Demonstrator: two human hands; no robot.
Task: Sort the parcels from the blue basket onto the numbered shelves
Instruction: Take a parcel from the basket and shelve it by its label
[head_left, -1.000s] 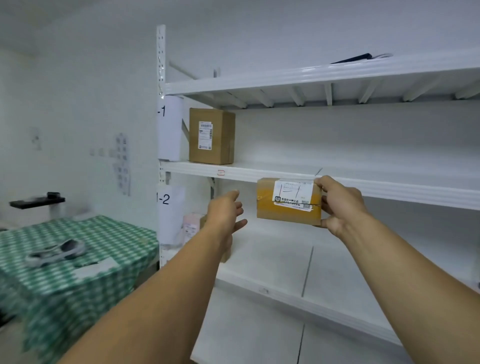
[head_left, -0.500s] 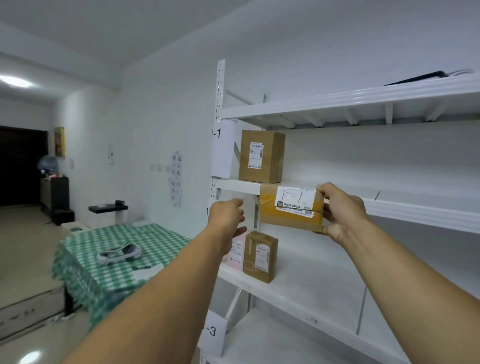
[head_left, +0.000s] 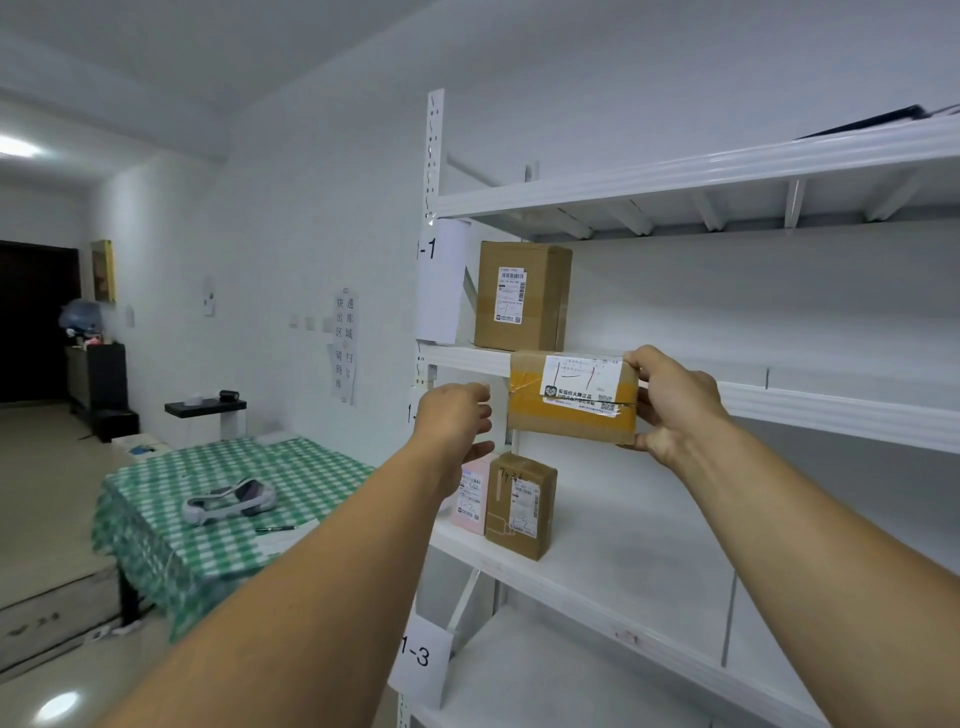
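Head view. The right hand (head_left: 675, 402) grips the right end of the taped brown parcel (head_left: 571, 397), thumb on top and fingers under. The parcel is held level, label outward. The label's handwritten "1-1" matches the 1-1 tag (head_left: 439, 280) on the rack post, so this grip probably keeps the mark readable while checking the destination.

The parcel hangs in the air before the front edge of the 1-1 shelf (head_left: 831, 410), just below the tall carton (head_left: 522, 296) at that shelf's left end. It is not yet resting on the board. The left hand (head_left: 454, 421) is empty, fingers loosely curled, just beside the parcel's left end and apart from it, likely ready to steady it. The blue basket is out of view.

Versus 1.0 s ago: the parcel has risen from under the shelf lip to level with it, and the left hand has closed in.
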